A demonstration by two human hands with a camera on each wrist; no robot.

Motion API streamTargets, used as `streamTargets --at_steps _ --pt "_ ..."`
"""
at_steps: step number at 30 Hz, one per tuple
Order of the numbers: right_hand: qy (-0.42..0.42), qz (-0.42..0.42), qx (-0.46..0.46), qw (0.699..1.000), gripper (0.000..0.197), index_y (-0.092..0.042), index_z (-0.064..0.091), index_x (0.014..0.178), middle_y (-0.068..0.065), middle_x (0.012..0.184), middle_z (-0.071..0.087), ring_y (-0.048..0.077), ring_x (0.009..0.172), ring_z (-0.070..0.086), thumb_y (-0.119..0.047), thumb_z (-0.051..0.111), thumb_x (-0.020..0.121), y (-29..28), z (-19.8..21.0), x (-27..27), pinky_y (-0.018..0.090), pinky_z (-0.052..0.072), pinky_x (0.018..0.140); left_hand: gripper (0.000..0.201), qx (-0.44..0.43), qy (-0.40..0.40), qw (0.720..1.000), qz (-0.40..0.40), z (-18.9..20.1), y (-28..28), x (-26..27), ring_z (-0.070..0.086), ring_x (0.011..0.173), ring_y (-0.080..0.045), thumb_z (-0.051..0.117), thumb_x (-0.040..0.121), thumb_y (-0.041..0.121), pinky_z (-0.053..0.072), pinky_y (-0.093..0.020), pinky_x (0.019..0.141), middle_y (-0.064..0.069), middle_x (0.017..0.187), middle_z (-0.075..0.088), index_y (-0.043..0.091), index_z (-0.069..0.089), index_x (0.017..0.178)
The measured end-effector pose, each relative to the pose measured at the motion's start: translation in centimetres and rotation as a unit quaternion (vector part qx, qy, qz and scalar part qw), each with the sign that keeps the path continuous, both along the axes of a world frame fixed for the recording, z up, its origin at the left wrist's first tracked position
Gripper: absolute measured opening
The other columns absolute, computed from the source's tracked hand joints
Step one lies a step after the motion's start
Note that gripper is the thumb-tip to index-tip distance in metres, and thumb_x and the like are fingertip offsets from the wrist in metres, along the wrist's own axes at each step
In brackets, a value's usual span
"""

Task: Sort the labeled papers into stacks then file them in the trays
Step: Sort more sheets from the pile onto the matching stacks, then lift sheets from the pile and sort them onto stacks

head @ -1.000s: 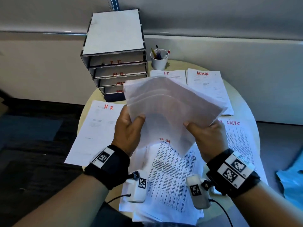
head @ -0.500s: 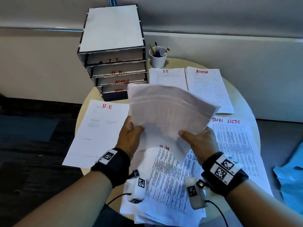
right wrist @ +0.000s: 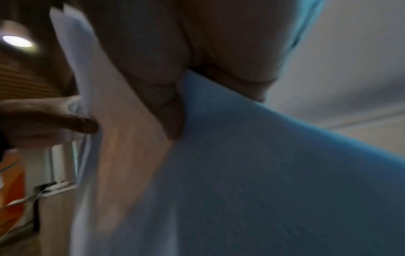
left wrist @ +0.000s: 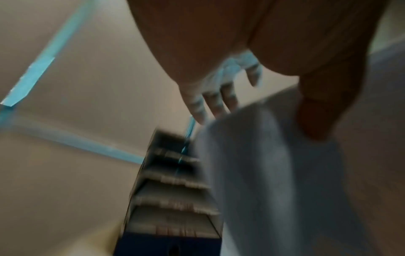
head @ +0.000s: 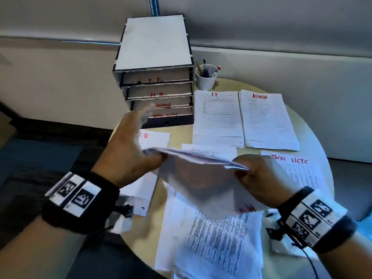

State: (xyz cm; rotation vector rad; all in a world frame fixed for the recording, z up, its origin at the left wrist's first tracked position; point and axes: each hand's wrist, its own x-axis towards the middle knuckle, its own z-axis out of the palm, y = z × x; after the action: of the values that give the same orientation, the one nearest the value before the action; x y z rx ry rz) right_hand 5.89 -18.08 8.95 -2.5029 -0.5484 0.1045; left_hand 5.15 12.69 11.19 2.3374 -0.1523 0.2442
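A sheaf of white papers (head: 198,178) hangs over the middle of the round table (head: 314,137), its top edge turned toward me. My right hand (head: 254,174) grips its right end (right wrist: 241,173), thumb on the near face. My left hand (head: 130,152) is at the sheaf's left end with fingers (left wrist: 215,104) stretched straight forward and only the thumb (left wrist: 313,114) against the paper; it is blurred. On the table lie labeled stacks: H.R (head: 156,138), I.T (head: 217,117), ADMIN (head: 267,121) and task lists (head: 300,170). The labeled tray unit (head: 157,93) stands at the back left.
A loose pile of printed sheets (head: 219,248) covers the near part of the table under my hands. A white cup of pens (head: 206,78) stands right of the trays. Beyond the table's left edge is dark floor, and a pale wall runs behind.
The sheaf has tipped from upright and facing me to nearly edge-on and lower. My left hand has loosened from its grip and spread its fingers forward; the right hand keeps hold.
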Motion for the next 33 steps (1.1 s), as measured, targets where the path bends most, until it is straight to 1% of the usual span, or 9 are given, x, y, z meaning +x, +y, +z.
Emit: streamTargets --at_steps 2,6,10,14,17,22,25,28,33 --pt "-0.013 0.061 -0.055 0.997 0.020 -0.025 0.064 0.077 -0.007 0.068 0.061 0.013 0.066 0.057 -0.010 0.051 0.072 1.0 0.7 0.4 0.025 0.048 0.061 0.073 0.088 0.053 0.991 -0.089 1.7 0.3 -1.1 0.056 0.109 0.006 0.078 0.065 0.018 0.046 -0.015 0.093 0.024 0.119 0.059 0.043 0.052 0.128" --pt "-0.019 0.102 -0.123 0.987 0.021 -0.026 0.062 0.082 -0.005 0.075 0.063 0.021 0.075 0.062 -0.017 0.046 0.074 3.6 1.5 0.7 0.035 0.053 0.063 0.015 0.068 0.114 0.979 -0.156 0.4 1.3 -3.3 0.067 0.078 -0.008 0.067 0.076 0.020 0.054 -0.037 0.069 0.012 0.084 0.071 0.027 0.071 0.088" --pt "-0.006 0.128 -0.140 0.982 0.027 -0.028 0.066 0.088 -0.007 0.083 0.067 0.018 0.082 0.064 -0.022 0.044 0.073 5.9 1.9 1.0 0.033 0.053 0.069 0.010 -0.029 0.095 0.990 -0.096 -2.6 3.3 -5.8 0.068 0.076 -0.021 0.066 0.083 0.022 0.055 -0.040 0.065 0.002 0.078 0.071 0.016 0.074 0.082" --pt "-0.023 0.104 -0.102 0.989 0.021 -0.029 0.069 0.094 -0.007 0.093 0.071 0.019 0.089 0.066 -0.023 0.057 0.078 7.8 1.3 1.6 0.033 0.054 0.079 0.022 -0.178 0.131 0.974 0.056 -5.2 4.6 -7.2 0.069 0.080 -0.007 0.079 0.074 0.029 0.056 -0.032 0.073 0.005 0.092 0.077 0.017 0.079 0.092" --pt "-0.097 0.034 0.008 0.995 0.046 -0.024 0.067 0.119 -0.002 0.118 0.067 0.017 0.103 0.064 -0.017 0.078 0.075 8.1 0.6 2.5 0.028 0.049 0.094 0.014 -0.334 0.166 0.910 0.182 -6.8 6.5 -8.0 0.066 0.069 -0.014 0.079 0.075 -0.009 0.055 -0.031 0.065 -0.004 0.081 0.074 0.001 0.074 0.083" --pt "-0.098 -0.146 0.091 0.980 0.050 -0.023 0.060 0.128 0.002 0.134 0.054 0.014 0.118 0.051 -0.020 0.076 0.080 5.1 -0.9 2.9 0.001 0.026 0.095 0.034 -0.508 0.195 0.784 0.299 -12.0 10.7 -9.8 0.070 0.096 -0.038 0.066 0.083 -0.003 0.058 -0.048 0.082 -0.021 0.113 0.072 -0.002 0.065 0.117" --pt "0.001 -0.212 0.057 0.976 0.047 -0.026 0.060 0.126 0.001 0.128 0.059 0.020 0.109 0.057 -0.021 0.075 0.082 2.9 -4.0 1.4 0.021 0.039 0.092 0.033 -0.562 0.217 0.698 0.388 -16.0 11.6 -10.4 0.068 0.097 -0.038 0.063 0.090 0.004 0.056 -0.046 0.080 -0.022 0.117 0.069 -0.001 0.062 0.123" --pt "0.155 -0.175 0.006 0.972 0.043 -0.033 0.061 0.122 -0.003 0.122 0.065 0.018 0.107 0.062 -0.031 0.075 0.081 1.2 -8.6 -0.9 0.034 0.047 0.093 0.027 -0.545 0.244 0.660 0.455 -18.9 11.2 -10.1 0.073 0.087 -0.033 0.068 0.091 0.014 0.060 -0.040 0.067 -0.016 0.104 0.075 0.002 0.066 0.115" --pt "0.255 -0.034 -0.166 0.952 0.058 -0.035 0.049 0.137 -0.010 0.137 0.052 0.010 0.123 0.053 -0.044 0.070 0.084 0.7 -13.0 -4.0 0.021 0.036 0.101 0.033 -0.530 0.298 0.615 0.502 -20.9 9.9 -7.4 0.060 0.070 -0.032 0.077 0.085 0.028 0.050 -0.041 0.063 -0.015 0.066 0.061 0.003 0.062 0.099"
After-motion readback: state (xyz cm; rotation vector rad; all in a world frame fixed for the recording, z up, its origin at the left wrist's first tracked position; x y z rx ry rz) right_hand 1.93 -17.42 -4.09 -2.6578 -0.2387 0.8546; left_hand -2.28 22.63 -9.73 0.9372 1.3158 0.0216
